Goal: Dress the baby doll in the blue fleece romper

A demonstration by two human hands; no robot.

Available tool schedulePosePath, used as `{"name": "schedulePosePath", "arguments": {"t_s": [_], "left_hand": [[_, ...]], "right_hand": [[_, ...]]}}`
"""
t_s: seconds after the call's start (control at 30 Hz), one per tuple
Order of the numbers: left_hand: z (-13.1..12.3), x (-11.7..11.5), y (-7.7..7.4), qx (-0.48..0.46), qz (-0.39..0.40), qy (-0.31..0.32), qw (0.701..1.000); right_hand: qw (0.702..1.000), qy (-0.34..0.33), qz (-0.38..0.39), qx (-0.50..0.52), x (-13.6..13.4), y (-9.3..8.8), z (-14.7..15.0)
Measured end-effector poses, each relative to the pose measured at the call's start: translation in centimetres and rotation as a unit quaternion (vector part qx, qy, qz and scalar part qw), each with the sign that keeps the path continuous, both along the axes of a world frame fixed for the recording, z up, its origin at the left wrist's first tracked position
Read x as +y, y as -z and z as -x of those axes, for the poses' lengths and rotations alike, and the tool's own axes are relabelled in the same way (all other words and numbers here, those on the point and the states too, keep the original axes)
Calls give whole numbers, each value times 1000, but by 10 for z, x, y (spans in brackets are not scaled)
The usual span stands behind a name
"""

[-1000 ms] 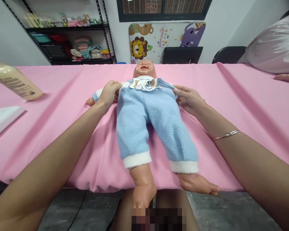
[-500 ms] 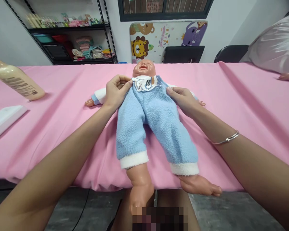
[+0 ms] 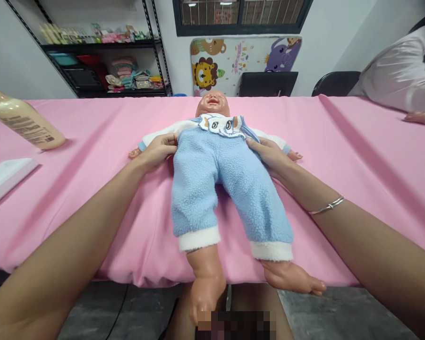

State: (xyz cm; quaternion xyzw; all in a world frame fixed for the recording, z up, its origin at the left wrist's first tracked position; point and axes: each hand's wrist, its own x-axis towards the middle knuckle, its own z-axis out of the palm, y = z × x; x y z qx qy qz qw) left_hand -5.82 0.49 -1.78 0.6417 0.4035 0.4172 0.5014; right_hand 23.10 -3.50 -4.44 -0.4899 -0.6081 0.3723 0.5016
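A baby doll [image 3: 212, 105] lies on its back, feet toward me, its lower legs past the front edge of the table. It wears fuzzy blue overalls [image 3: 201, 165] with white cuffs and a white animal-face bib [image 3: 221, 125] over a white long-sleeved top [image 3: 175, 127]. My left hand [image 3: 162, 150] is closed on the overalls at the waist on the left side; its fingertips are partly hidden by the cloth. On the other side my right hand [image 3: 271, 155] pinches the overalls' edge between thumb and fingers, below the doll's sleeve.
A pink cloth [image 3: 92, 198] covers the table. At the left lie a lotion bottle [image 3: 26, 120] and a white flat object [image 3: 9, 179]. Behind stand a shelf rack [image 3: 102, 46], a black monitor [image 3: 268, 84] and a black chair [image 3: 335, 82]. Another person's white sleeve [image 3: 398, 71] rests at the right.
My left hand has moved from the overalls' upper corner by the chest down to the waist. The bib now lies spread flatter, both its eyes showing. My right hand has slid slightly down.
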Motion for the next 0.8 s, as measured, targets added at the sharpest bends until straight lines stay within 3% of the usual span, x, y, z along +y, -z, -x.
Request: {"name": "schedulePosePath", "arguments": {"t_s": [0.1,0.23,0.37,0.5,0.63,0.8], "left_hand": [[-15,2,10,-90,1,-67,994],[-22,10,14,-110,0,-126,986],[-17,11,-1,-65,-3,-178,982],[-16,4,-24,-33,-4,-229,973],[-15,2,-25,2,-26,-227,973],[-9,8,-1,205,-158,-141,956]], "right_hand": [[1000,-5,6,19,2,2,1],[999,15,19,33,13,2,-9],[994,80,13,71,21,-2,-21],[991,63,23,113,21,-6,-24],[992,50,36,110,17,-8,-25],[988,94,30,-115,7,-13,-16]]}}
